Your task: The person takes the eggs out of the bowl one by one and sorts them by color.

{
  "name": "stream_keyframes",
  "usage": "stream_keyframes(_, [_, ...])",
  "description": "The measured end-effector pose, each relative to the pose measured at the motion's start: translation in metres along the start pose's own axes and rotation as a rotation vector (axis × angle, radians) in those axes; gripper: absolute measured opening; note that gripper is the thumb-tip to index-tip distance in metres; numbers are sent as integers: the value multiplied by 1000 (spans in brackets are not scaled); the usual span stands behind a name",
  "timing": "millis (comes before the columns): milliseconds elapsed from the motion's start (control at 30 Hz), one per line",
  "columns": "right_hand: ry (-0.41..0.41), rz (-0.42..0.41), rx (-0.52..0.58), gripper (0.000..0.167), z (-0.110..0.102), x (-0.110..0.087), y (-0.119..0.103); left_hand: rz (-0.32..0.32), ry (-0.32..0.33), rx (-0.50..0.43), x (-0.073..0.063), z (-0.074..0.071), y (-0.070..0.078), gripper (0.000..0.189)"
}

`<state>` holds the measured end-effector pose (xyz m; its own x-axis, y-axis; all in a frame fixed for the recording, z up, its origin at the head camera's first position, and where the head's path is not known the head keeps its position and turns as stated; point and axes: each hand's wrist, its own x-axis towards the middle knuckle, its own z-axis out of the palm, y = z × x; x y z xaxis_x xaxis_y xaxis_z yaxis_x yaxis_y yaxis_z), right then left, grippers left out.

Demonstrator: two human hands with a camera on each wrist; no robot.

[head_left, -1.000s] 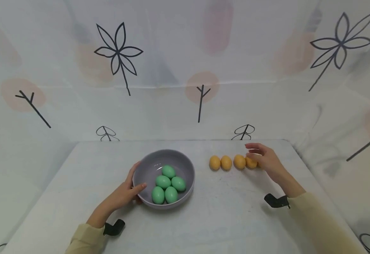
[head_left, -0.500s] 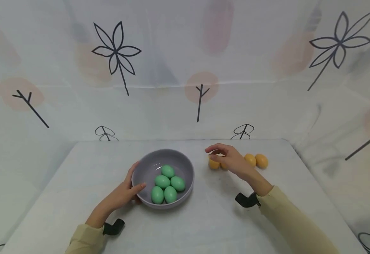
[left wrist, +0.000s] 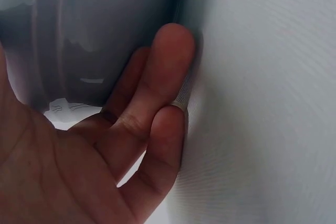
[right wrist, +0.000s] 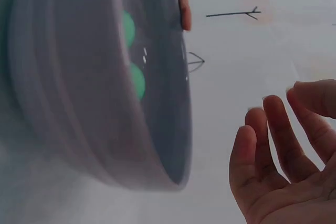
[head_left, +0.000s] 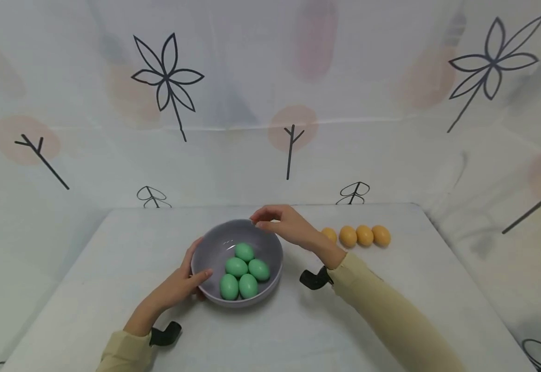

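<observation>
A grey-purple bowl (head_left: 212, 250) stands on the table in the head view, with several green eggs (head_left: 236, 267) lying in its near half. My left hand (head_left: 180, 285) holds the bowl's left side, thumb over the rim. In the left wrist view its fingers (left wrist: 170, 56) reach low along the bowl's outer wall, right at the tabletop. At the far right rim hovers my right hand (head_left: 291, 226), fingers loosely bent. The right wrist view shows that hand (right wrist: 286, 177) beside the bowl (right wrist: 94, 98) with nothing between fingers and thumb.
A row of yellow eggs (head_left: 365, 235) lies on the table right of the bowl, partly hidden by the right forearm. The white table (head_left: 261, 341) runs back to a wall cloth (head_left: 233, 170) with plant drawings. Each wrist carries a black camera mount (head_left: 316, 278).
My right hand has swept left from above the yellow eggs to the bowl's far right rim, carrying nothing. The left hand and the bowl with its green eggs have stayed put.
</observation>
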<state>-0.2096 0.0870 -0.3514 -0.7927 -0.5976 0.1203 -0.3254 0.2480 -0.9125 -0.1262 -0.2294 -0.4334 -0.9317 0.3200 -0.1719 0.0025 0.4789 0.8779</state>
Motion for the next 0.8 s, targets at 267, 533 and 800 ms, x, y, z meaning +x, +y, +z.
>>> stream_keyframes(267, [-128,10,95,33,17,36,-3,-7,-5,-7,-2,0,-1,83])
stream_keyframes(533, [-150,142,121,31,34,58,10,11,-18,-35,0,0,-4,83])
stream_keyframes(800, [-290,171,-21,33,38,63,21,7,-20,-32,0,0,-5,83])
